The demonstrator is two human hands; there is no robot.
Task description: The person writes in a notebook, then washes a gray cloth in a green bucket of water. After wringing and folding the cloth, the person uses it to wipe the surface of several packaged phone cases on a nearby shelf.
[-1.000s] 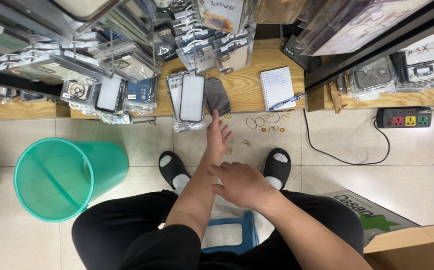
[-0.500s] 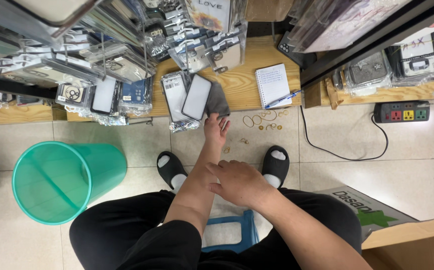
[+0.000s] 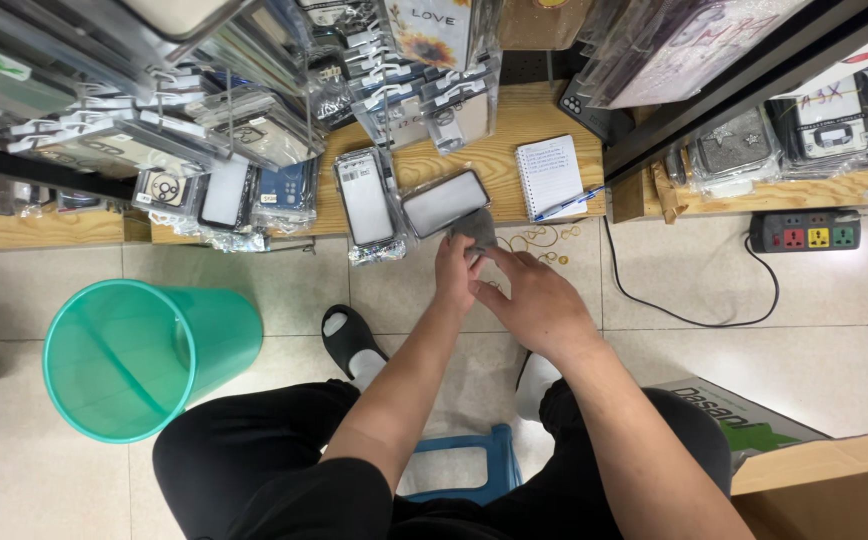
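Two hands meet just above the middle of the frame on a grey phone case (image 3: 476, 230), which sits at the front edge of a low wooden shelf (image 3: 514, 130). The left hand (image 3: 454, 272) pinches the case's lower left edge, grip closed on it; the right hand (image 3: 534, 300) has fingertips curled against its lower right side, also closed on it. Touching the case at upper left lies a clear-wrapped phone case (image 3: 444, 202), tilted, and left of that another packaged case (image 3: 366, 200). A spiral notepad (image 3: 548, 175) with a blue pen (image 3: 574, 203) lies to the right, with rubber bands (image 3: 539, 240) on the floor just below. Pale floor tiles (image 3: 714, 290) fill the lower frame; a green bin (image 3: 134, 355) stands at left, a power strip (image 3: 806, 230) at right, a blue stool (image 3: 474, 465) at bottom centre.
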